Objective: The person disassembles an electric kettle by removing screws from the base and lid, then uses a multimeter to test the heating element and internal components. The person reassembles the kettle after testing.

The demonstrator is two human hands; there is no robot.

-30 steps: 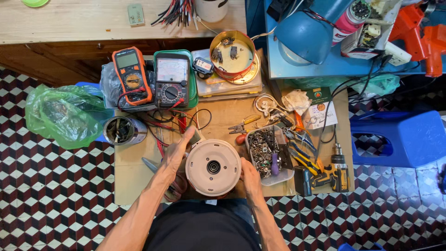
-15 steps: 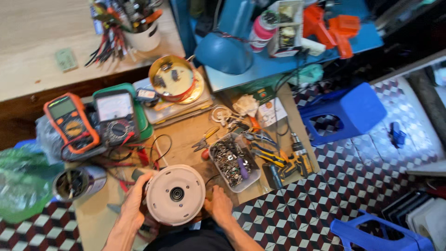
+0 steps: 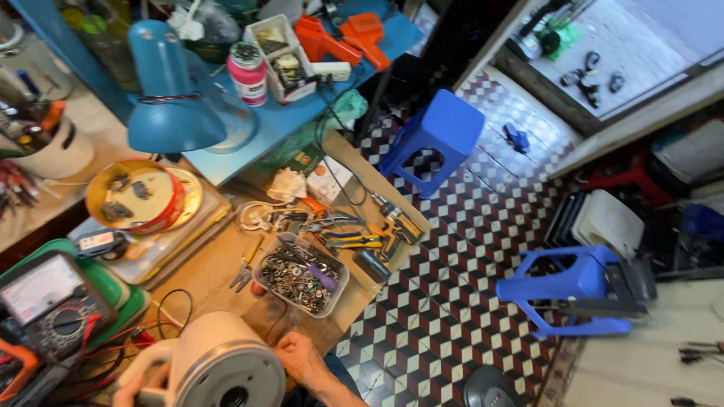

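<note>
Both hands gripped round cream appliance housing (image 3: 219, 365) at desk's (image 3: 219, 271) near edge, bottom left of view. Left hand (image 3: 147, 380) fingers curled round its left side; right hand (image 3: 300, 358) fingers closed against right rim. Clear tub of screws (image 3: 302, 275) just beyond right hand; green multimeter (image 3: 53, 298) farther left.

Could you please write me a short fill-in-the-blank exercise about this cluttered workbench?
1. Both hands, the left hand and the right hand, grip a round cream-coloured ____.
2. The desk lamp has a shade coloured ____.
3. The clear plastic tray is full of small metal ____.
4. The stool on the chequered floor is coloured ____.

Missing words: appliance housing; blue; screws and parts; blue.
</note>
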